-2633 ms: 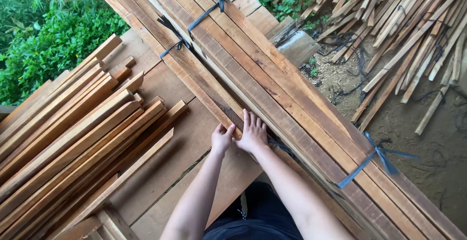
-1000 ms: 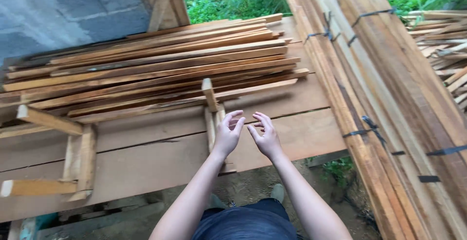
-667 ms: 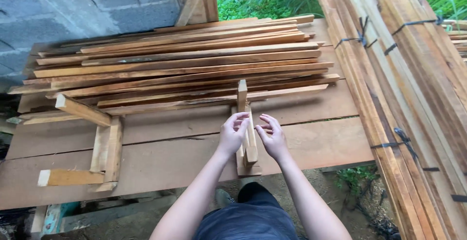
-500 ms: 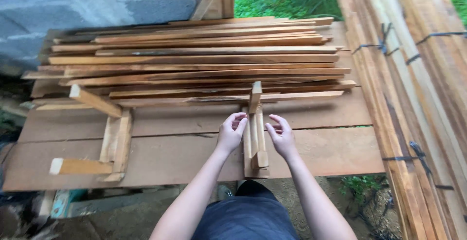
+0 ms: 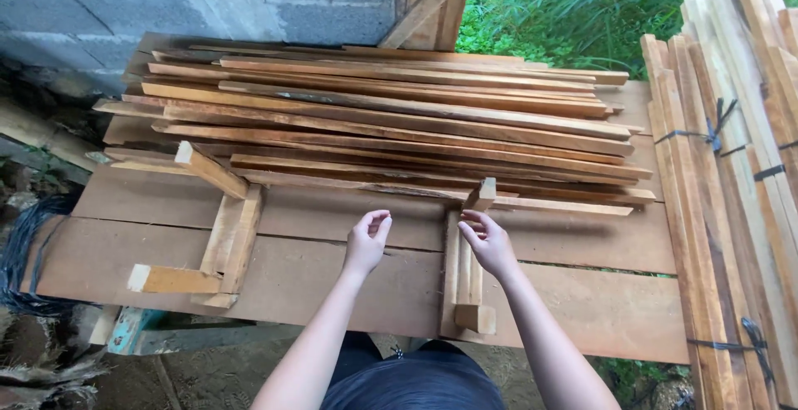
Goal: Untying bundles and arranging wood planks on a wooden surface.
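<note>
Two hands (image 5: 366, 244) (image 5: 490, 246) beside short wooden slats (image 5: 462, 273)

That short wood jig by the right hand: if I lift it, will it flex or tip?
The wood jig is probably stiff: nailed-looking slats. Its raised end block may make it top-heavy. Right hand hovers beside it.

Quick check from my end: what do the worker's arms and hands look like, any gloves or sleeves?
Both hands, left and right, are bare: no gloves, rings or watch visible. Forearms are uncovered up to the frame edge, so no sleeves show. Dark clothing sits below them.
</note>
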